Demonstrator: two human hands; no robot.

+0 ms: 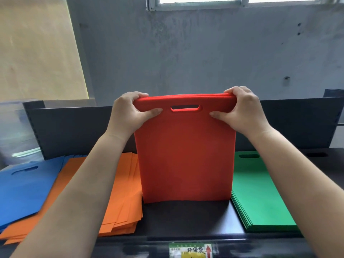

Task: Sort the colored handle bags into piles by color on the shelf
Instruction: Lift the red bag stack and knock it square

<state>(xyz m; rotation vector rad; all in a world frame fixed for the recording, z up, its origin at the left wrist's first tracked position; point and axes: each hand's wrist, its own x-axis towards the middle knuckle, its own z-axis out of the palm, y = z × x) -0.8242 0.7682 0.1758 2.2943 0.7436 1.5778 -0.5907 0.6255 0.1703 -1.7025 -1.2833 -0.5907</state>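
A stack of red handle bags [186, 155] stands upright on its bottom edge in the middle of the dark shelf [186, 216]. My left hand [128, 114] grips its top left corner and my right hand [243, 110] grips its top right corner, thumbs on the near face beside the handle slot. A pile of orange bags [122, 192] lies flat to the left, its edges fanned out. Left of that lies a pile of blue bags [24, 190]. A neat pile of green bags [260, 198] lies flat to the right.
A dark back panel [74, 127] runs along the rear of the shelf, with a grey wall and window behind. A green and yellow label [189, 251] sits on the shelf's front edge. Clear plastic wrap [16, 131] is at the far left.
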